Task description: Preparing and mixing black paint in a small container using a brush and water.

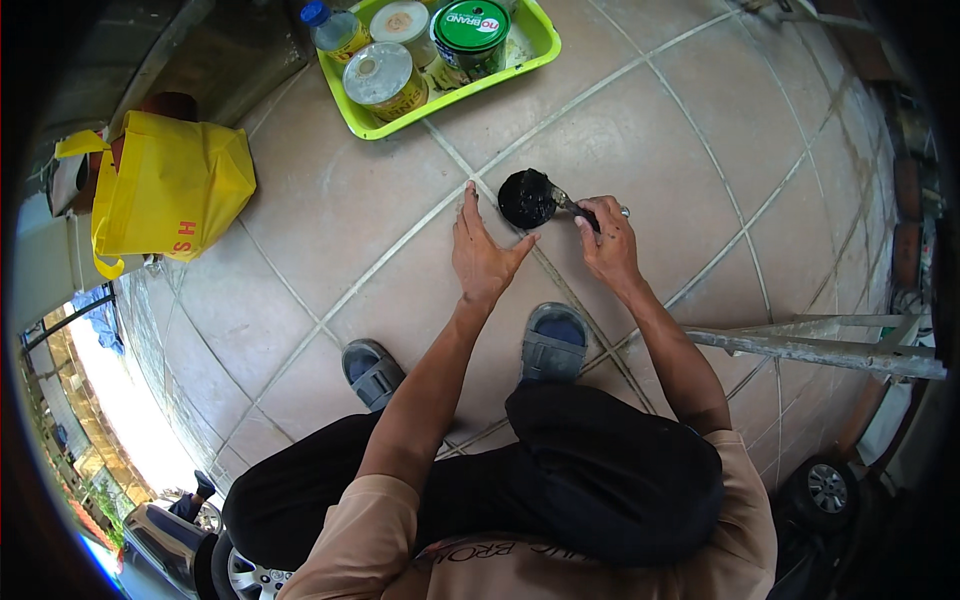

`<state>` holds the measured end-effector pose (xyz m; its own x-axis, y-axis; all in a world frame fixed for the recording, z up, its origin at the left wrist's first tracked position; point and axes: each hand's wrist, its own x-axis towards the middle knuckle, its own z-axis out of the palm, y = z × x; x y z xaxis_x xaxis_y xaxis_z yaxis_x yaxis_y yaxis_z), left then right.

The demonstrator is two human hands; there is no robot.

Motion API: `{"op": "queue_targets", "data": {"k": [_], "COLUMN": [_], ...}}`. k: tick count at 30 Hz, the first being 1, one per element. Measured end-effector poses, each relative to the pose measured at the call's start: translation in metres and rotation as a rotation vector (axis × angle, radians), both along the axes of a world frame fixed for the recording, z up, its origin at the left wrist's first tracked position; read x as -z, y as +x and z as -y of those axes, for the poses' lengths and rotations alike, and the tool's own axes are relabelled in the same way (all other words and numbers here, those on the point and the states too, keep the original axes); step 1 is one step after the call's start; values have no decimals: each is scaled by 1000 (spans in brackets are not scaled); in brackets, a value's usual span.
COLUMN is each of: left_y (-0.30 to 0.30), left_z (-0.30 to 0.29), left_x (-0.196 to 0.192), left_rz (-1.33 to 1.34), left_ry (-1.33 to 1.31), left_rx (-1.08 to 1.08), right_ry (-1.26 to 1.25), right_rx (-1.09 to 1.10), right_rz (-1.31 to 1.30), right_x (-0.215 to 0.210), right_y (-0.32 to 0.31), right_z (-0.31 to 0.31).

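Observation:
A round pot of glossy black paste (526, 198) stands on the tiled floor in front of me. My right hand (610, 243) is closed round the dark handle of a putty knife (563, 203), whose paste-smeared blade reaches to the pot's right rim; the blade's tip cannot be made out against the black. Just left of and nearer than the pot is my left hand (486, 250), fingers spread and holding nothing. Its thumb points toward the pot's near side without visibly touching it.
Beyond the pot, a lime-green tray (458, 98) holds cans (385, 78), a green-lidded tub (470, 28) and a blue-capped bottle (335, 30). At left hangs or stands a yellow bag (175, 187). Metal legs (820, 350) jut in from the right. My sandalled feet (553, 345) are close below.

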<state>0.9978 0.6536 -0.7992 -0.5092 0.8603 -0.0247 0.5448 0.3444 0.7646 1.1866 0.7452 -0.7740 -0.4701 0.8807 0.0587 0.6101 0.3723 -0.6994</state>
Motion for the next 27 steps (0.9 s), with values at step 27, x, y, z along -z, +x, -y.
{"op": "queue_targets", "data": {"k": [27], "left_y": [-32], "left_z": [-48], "left_x": [8], "left_rz": [-159], "left_ry": [149], "left_rx": [-13], "right_ry": [187], "right_rx": [-127], "right_rz": [99], "right_x": [-35], "right_y": [-20], "right_z": [-44]}}
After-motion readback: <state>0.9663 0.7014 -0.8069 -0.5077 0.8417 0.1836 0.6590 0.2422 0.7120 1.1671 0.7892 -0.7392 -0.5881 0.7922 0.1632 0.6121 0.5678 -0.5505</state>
